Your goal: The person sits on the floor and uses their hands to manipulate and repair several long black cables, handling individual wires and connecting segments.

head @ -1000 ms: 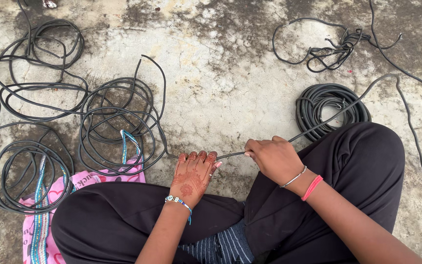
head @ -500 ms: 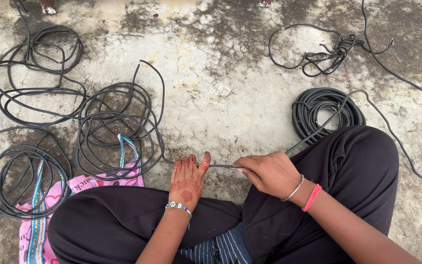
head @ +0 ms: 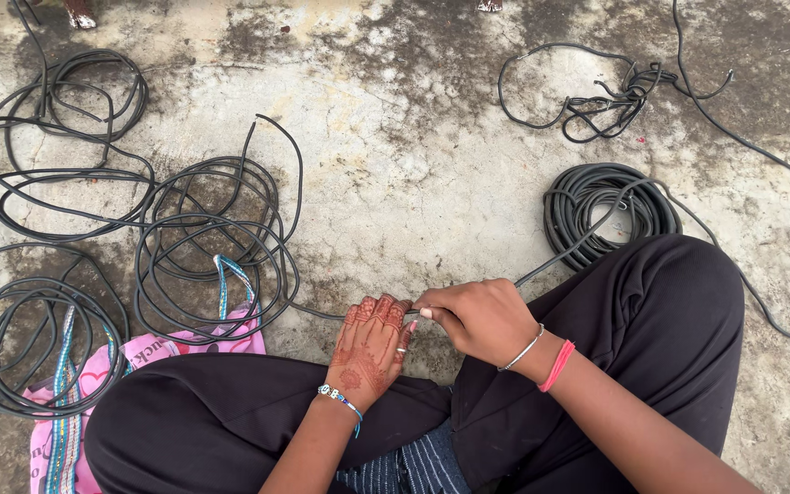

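The thin black rubber cable (head: 560, 259) runs from loose coils left of the pink patterned bag (head: 153, 352), under the left hand (head: 369, 349), whose fingers curl lightly over it, into the right hand (head: 477, 317), closed around it. Since a moment ago both hands sit closer together. Rightward, the cable rises to a tight black coil (head: 607, 209).

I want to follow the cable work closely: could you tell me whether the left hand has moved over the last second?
Cannot tell: the left hand rests beside the right hand on the black cable, over the crossed legs as before.
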